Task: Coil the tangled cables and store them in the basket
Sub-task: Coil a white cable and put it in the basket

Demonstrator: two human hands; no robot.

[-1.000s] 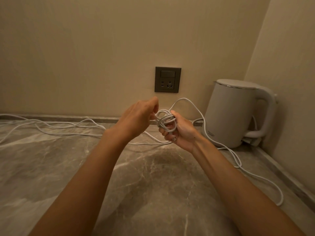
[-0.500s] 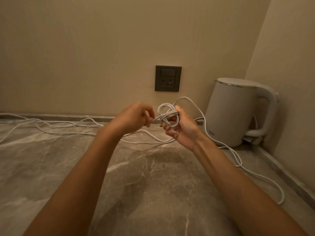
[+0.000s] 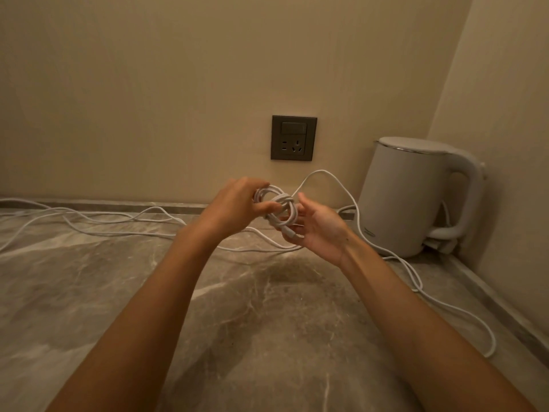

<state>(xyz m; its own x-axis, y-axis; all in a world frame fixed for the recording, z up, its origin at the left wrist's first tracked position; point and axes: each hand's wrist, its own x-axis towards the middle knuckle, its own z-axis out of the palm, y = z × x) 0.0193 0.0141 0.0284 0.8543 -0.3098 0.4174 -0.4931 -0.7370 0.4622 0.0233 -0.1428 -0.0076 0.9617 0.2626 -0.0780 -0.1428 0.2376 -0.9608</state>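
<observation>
A small white coil [image 3: 279, 203] of cable is held above the counter [image 3: 267, 316], between the two hands, in front of the wall [image 3: 148, 99] and just below the socket [image 3: 293, 138]. The coil is gripped by the left hand [image 3: 234, 205]: its fingers are curled over the top of the loops and its thumb is pressed against their near side. The right hand [image 3: 320, 233] is turned palm up and held loosely spread; the lower part of the coil is carried across its fingers, while its thumb is raised beside the loops. A connector [image 3: 289, 233] is seen lying over those fingers.

From the coil a free length [image 3: 319, 171] is arched upward, then dropped to the counter, where it is led past the front of the kettle [image 3: 407, 197] and along the right edge to its end. More loose cables [image 3: 98, 215] are spread over the counter at the left, running toward the hands; one strand is passed under the left wrist. The kettle is set in the corner, well apart from the hands.
</observation>
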